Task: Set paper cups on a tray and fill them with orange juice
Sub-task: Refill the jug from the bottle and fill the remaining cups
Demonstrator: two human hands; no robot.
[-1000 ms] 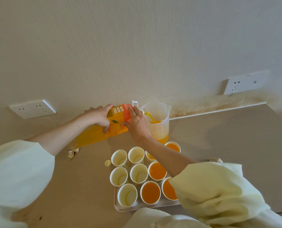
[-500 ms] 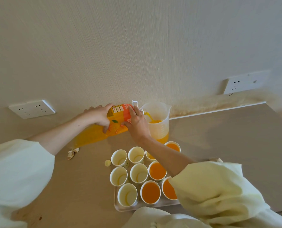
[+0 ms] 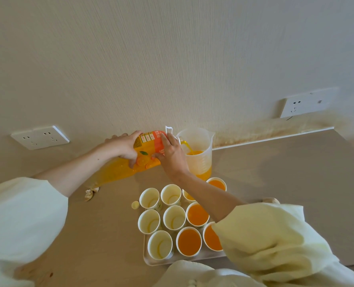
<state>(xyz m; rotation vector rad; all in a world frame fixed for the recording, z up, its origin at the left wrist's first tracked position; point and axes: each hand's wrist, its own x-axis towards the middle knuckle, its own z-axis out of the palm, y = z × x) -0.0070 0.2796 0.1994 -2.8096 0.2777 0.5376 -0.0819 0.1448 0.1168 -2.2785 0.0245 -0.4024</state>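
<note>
My left hand (image 3: 122, 148) and my right hand (image 3: 172, 156) both grip an orange juice bottle (image 3: 118, 172), tipped on its side with its neck over a clear plastic jug (image 3: 196, 160). A stream of juice runs into the jug, which holds some juice at the bottom. Below, a white tray (image 3: 149, 261) carries several paper cups. The left cups, such as one near the front (image 3: 160, 245), are empty. The right ones, such as the front middle cup (image 3: 189, 241), hold orange juice. My right forearm and sleeve hide part of the right cups.
A small pale bottle cap (image 3: 135, 204) lies left of the tray. A crumpled scrap (image 3: 89, 194) sits on the counter under the bottle. Wall sockets are at left (image 3: 40, 137) and right (image 3: 304, 103). The counter's right part is bare.
The juice level in the jug has risen slightly as the pour goes on. Both hands and the bottle stay almost where they were.
</note>
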